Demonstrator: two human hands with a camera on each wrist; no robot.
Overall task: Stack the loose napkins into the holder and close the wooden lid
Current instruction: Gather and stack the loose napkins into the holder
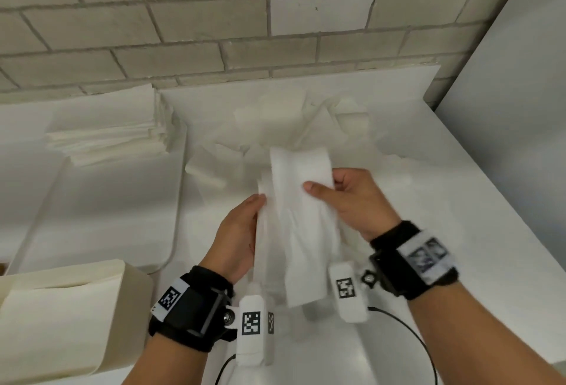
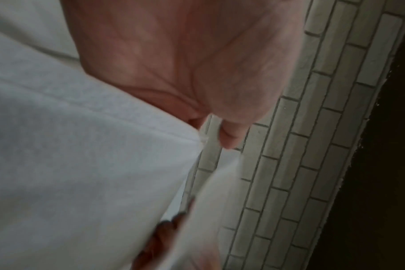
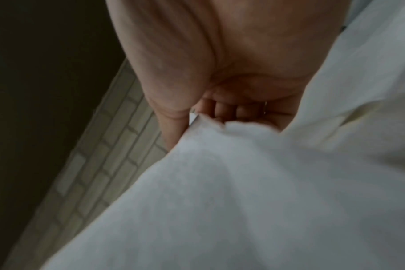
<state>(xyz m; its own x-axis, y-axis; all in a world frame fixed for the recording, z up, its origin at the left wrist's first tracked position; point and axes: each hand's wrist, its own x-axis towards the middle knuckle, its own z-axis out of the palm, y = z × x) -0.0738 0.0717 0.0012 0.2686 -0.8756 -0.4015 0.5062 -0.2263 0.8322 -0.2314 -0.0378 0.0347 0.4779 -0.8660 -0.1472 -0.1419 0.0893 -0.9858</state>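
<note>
Now both hands, left hand (image 1: 237, 231) and right hand (image 1: 355, 200), grip napkins (image 1: 301, 216) above counter (image 1: 413, 170).

Napkins on the counter (image 1: 413, 188), with the wall (image 1: 214, 26) behind.

A stack of napkins (image 1: 107, 136) lies at the far left, and loose napkins (image 1: 294, 118) are spread in the middle near the wall. In front of them, above the counter, one napkin (image 1: 303, 222) is between the left hand (image 1: 235, 237) and the right hand (image 1: 358, 200). A box (image 1: 61, 317) stands at the near left.
</note>
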